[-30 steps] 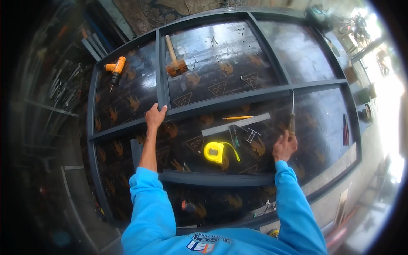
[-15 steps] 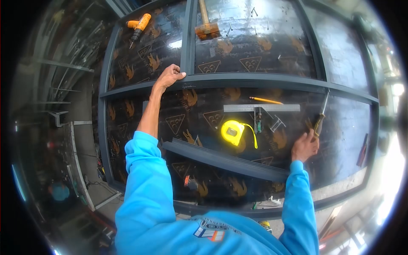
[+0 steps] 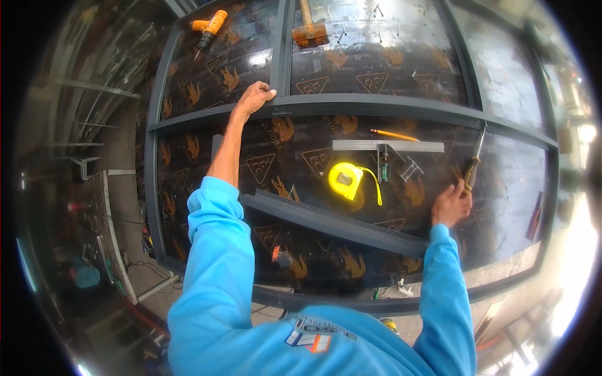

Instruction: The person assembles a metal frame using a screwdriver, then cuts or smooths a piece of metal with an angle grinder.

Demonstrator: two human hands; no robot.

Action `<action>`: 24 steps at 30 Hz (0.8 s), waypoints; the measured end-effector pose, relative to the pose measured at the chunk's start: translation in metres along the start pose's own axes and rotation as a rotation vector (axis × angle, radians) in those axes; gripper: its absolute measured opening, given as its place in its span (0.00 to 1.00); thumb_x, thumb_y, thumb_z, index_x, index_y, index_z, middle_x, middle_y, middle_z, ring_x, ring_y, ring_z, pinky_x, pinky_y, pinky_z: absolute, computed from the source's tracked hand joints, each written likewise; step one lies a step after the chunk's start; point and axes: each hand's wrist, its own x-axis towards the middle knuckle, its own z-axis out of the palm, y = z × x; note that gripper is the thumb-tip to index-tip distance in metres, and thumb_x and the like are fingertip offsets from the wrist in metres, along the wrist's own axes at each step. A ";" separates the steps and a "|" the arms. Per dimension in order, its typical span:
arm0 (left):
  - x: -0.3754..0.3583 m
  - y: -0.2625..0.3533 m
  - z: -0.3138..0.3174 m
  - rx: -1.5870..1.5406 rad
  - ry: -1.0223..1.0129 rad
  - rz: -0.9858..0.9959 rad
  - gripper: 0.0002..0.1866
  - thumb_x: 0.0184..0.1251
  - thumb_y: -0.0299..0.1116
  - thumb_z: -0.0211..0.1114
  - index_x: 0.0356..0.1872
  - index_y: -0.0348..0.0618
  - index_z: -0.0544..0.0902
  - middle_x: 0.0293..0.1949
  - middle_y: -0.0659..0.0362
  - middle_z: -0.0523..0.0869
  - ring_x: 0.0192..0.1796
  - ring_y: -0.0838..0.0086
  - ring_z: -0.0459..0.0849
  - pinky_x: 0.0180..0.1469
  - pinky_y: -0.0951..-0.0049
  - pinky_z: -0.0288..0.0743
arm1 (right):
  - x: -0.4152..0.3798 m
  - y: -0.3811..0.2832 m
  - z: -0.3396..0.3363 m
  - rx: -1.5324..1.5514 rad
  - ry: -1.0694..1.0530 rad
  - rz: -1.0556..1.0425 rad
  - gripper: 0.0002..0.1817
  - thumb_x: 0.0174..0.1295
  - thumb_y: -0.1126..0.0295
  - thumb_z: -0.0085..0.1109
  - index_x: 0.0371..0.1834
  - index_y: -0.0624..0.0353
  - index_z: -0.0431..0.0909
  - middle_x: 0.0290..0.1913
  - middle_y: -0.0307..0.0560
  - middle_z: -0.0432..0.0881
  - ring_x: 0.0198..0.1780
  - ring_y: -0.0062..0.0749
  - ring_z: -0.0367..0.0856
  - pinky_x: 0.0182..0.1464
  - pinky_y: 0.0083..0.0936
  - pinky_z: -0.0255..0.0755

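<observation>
A dark grey metal frame lies over a black printed board. My left hand is closed on its crossbar, beside the joint with an upright bar; the fingertips are partly hidden. In my right hand is a screwdriver with a yellow and black handle. Its shaft points away from me, and the tip meets the crossbar near the right-hand joint. Between my arms lie a yellow tape measure, a combination square and a pencil. A loose grey metal profile lies slantwise closer to me.
An orange drill lies at the far left inside the frame. A wooden mallet and several screws are at the far middle. A dark red-edged tool lies by the right edge. Metal stock stands left of the table.
The camera view has tilted slightly, so the frame and tools appear a little higher. Both hands keep their places, the left on the crossbar and the right holding the screwdriver against the joint.
</observation>
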 end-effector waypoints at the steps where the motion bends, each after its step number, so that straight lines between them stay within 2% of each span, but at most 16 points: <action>1: -0.001 0.008 -0.001 0.174 -0.034 -0.021 0.28 0.61 0.48 0.66 0.47 0.29 0.80 0.45 0.46 0.84 0.51 0.60 0.80 0.57 0.66 0.68 | -0.001 0.001 0.001 0.002 0.001 -0.006 0.22 0.73 0.54 0.39 0.68 0.40 0.63 0.63 0.59 0.59 0.67 0.51 0.55 0.68 0.50 0.48; 2: -0.003 0.017 0.001 0.348 -0.066 -0.040 0.30 0.62 0.52 0.64 0.47 0.28 0.80 0.47 0.43 0.84 0.52 0.57 0.81 0.57 0.64 0.69 | -0.001 0.001 0.003 0.011 0.007 0.003 0.22 0.73 0.54 0.39 0.68 0.40 0.63 0.63 0.59 0.59 0.68 0.51 0.55 0.68 0.51 0.48; 3: -0.001 0.013 0.013 0.521 0.046 -0.071 0.37 0.59 0.60 0.61 0.48 0.27 0.80 0.50 0.36 0.82 0.56 0.50 0.80 0.58 0.62 0.70 | 0.001 0.001 0.004 0.018 0.013 0.011 0.22 0.73 0.54 0.39 0.68 0.40 0.63 0.64 0.59 0.59 0.68 0.52 0.55 0.68 0.51 0.48; 6: -0.001 0.027 0.016 0.582 0.001 -0.142 0.39 0.54 0.61 0.61 0.47 0.27 0.81 0.50 0.32 0.81 0.56 0.45 0.79 0.57 0.60 0.71 | 0.001 -0.001 0.000 0.011 0.000 0.016 0.22 0.73 0.54 0.39 0.68 0.40 0.63 0.64 0.59 0.59 0.68 0.52 0.55 0.68 0.51 0.49; 7: 0.005 0.027 0.011 0.547 -0.029 -0.092 0.36 0.52 0.58 0.59 0.40 0.25 0.83 0.44 0.29 0.82 0.50 0.42 0.82 0.52 0.56 0.74 | 0.001 -0.001 0.000 0.008 -0.002 0.018 0.22 0.73 0.54 0.39 0.68 0.40 0.63 0.64 0.59 0.59 0.68 0.52 0.55 0.68 0.51 0.49; 8: 0.002 0.024 0.013 0.547 -0.034 -0.095 0.36 0.52 0.58 0.59 0.40 0.25 0.83 0.44 0.29 0.82 0.50 0.42 0.82 0.52 0.56 0.74 | 0.000 -0.001 0.000 0.001 -0.002 0.018 0.22 0.73 0.54 0.39 0.68 0.40 0.63 0.64 0.59 0.59 0.68 0.52 0.55 0.68 0.51 0.49; 10: 0.001 0.025 0.018 0.565 0.087 -0.024 0.28 0.53 0.50 0.58 0.35 0.27 0.85 0.41 0.29 0.82 0.49 0.38 0.82 0.53 0.47 0.72 | 0.002 -0.002 0.000 -0.002 0.000 0.026 0.22 0.73 0.54 0.38 0.68 0.40 0.63 0.64 0.59 0.59 0.68 0.52 0.55 0.68 0.51 0.49; 11: -0.001 0.022 0.022 0.615 0.159 0.035 0.28 0.55 0.49 0.56 0.33 0.26 0.84 0.36 0.30 0.83 0.43 0.37 0.83 0.49 0.51 0.76 | 0.001 -0.001 0.000 -0.003 0.002 0.019 0.22 0.73 0.54 0.38 0.68 0.40 0.63 0.63 0.59 0.60 0.68 0.52 0.56 0.68 0.51 0.49; 15: -0.001 0.014 0.026 0.611 0.171 0.053 0.28 0.56 0.50 0.55 0.33 0.27 0.84 0.35 0.30 0.83 0.43 0.38 0.83 0.50 0.49 0.75 | 0.000 -0.002 0.000 0.001 0.051 -0.006 0.21 0.73 0.54 0.40 0.67 0.41 0.65 0.62 0.60 0.61 0.66 0.52 0.58 0.66 0.51 0.51; 17: 0.000 0.010 0.029 0.654 0.255 0.070 0.29 0.58 0.52 0.54 0.33 0.28 0.85 0.34 0.32 0.83 0.43 0.38 0.83 0.50 0.49 0.75 | -0.003 -0.006 -0.002 0.014 0.052 -0.010 0.21 0.72 0.55 0.41 0.66 0.42 0.66 0.62 0.61 0.61 0.65 0.53 0.58 0.66 0.51 0.52; 20: 0.002 0.019 0.026 0.702 0.148 -0.028 0.31 0.60 0.54 0.50 0.38 0.29 0.84 0.41 0.32 0.82 0.49 0.41 0.82 0.52 0.50 0.75 | 0.001 -0.005 -0.007 0.038 0.077 -0.002 0.20 0.69 0.58 0.47 0.64 0.45 0.69 0.60 0.62 0.64 0.64 0.54 0.60 0.64 0.50 0.52; 24: 0.011 0.019 0.013 0.689 -0.094 0.056 0.33 0.64 0.55 0.47 0.42 0.27 0.82 0.45 0.28 0.79 0.54 0.39 0.78 0.58 0.49 0.69 | 0.000 -0.006 -0.007 0.080 0.071 0.002 0.21 0.69 0.59 0.47 0.64 0.46 0.69 0.60 0.62 0.63 0.64 0.55 0.59 0.65 0.50 0.51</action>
